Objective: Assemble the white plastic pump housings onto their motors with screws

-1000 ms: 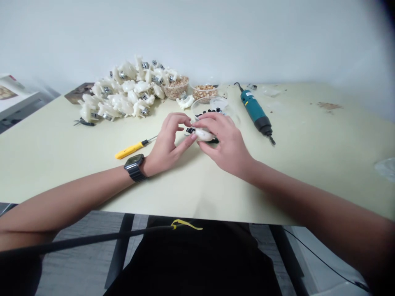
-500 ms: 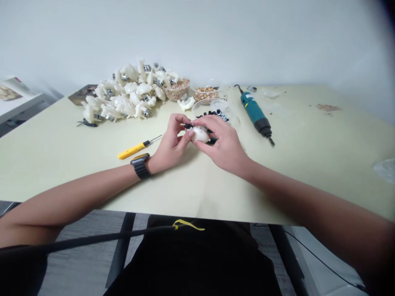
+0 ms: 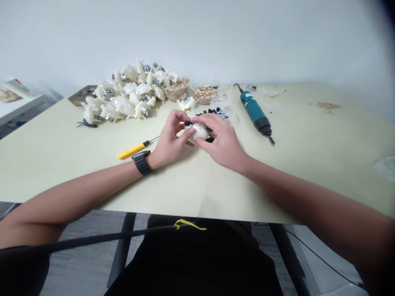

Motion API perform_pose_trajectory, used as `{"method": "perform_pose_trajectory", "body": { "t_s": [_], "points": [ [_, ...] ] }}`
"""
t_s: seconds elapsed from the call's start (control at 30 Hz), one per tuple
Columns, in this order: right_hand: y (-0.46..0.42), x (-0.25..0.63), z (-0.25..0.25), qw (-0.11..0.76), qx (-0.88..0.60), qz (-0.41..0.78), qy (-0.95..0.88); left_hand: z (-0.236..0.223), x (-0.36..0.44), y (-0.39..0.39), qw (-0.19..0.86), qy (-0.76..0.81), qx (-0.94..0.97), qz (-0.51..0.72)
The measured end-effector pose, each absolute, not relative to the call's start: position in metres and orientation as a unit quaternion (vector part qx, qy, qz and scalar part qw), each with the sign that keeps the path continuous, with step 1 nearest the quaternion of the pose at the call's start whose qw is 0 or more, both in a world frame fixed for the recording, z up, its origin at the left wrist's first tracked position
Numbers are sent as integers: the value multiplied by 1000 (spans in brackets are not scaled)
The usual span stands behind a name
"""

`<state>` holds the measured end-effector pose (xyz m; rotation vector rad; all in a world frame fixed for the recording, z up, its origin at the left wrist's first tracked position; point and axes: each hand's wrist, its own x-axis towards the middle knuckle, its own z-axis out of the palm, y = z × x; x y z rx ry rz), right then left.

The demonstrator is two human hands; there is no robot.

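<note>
Both hands meet over the middle of the pale table. My left hand, with a dark watch on its wrist, and my right hand together grip a small white plastic part. A tiny black piece sits pinched at the top of that part between my left fingertips. A black bit shows under the part by my right thumb. Just behind the hands stands a clear dish of small black pieces.
A yellow-handled screwdriver lies left of the hands. A heap of white plastic parts fills the back left, with two bowls of brown bits beside it. A teal electric screwdriver lies to the right. A clear plastic item is at the right edge.
The hands have drawn closer together around the white part, and the left fingertips now pinch the black piece onto its top. The view shifted slightly.
</note>
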<state>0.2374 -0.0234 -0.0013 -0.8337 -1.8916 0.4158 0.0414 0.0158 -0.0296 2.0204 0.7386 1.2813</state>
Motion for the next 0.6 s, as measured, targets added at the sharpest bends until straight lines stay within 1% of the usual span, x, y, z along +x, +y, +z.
{"method": "perform_pose_trajectory", "body": {
  "t_s": [0.17, 0.3, 0.6],
  "points": [
    [-22, 238, -3, 493, -345, 184, -777, -31, 43, 18, 366, 246, 733, 518],
    [-22, 238, -3, 493, -346, 179, -778, -31, 43, 19, 383, 214, 721, 536],
    [-26, 236, -2, 477, -365, 169, -781, -28, 40, 18, 449, 221, 697, 513]
  ]
}}
